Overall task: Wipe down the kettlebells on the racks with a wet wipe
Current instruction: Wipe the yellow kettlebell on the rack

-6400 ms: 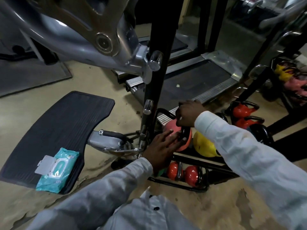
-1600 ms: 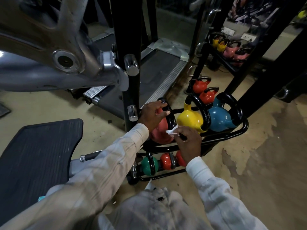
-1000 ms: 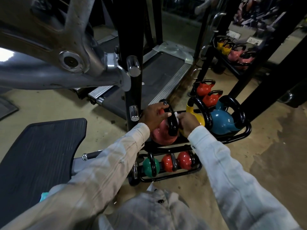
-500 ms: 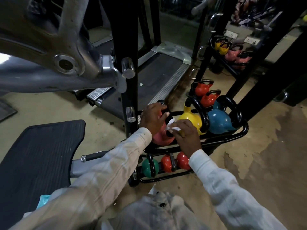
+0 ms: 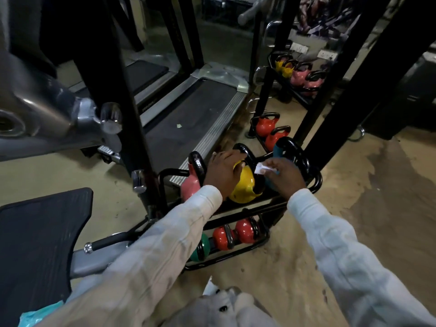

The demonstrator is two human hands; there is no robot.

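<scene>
Black rack (image 5: 316, 182) carries the yellow kettlebell (image 5: 244, 187) on its upper tier. Left hand (image 5: 223, 172) grip clamps its top; right hand (image 5: 284, 177) grip pinches the wipe (image 5: 260, 168) beside the handle. Advised: steady firmly, wipe handle round, then body.

The work has passed from the pink kettlebell (image 5: 190, 185) to the yellow kettlebell (image 5: 244, 188).
Half a second ago the left hand (image 5: 224, 172) held the handle of the pink kettlebell and the right hand (image 5: 284, 177) rubbed it with the wet wipe (image 5: 260, 168). Now the pink one stands free, left of the hands. The left hand curls over the top of the yellow kettlebell, right of the frame's centre. The right hand pinches the wet wipe just beside this kettlebell's handle, in front of the blue kettlebell (image 5: 276, 149). The view has also turned a little to the right.
</scene>
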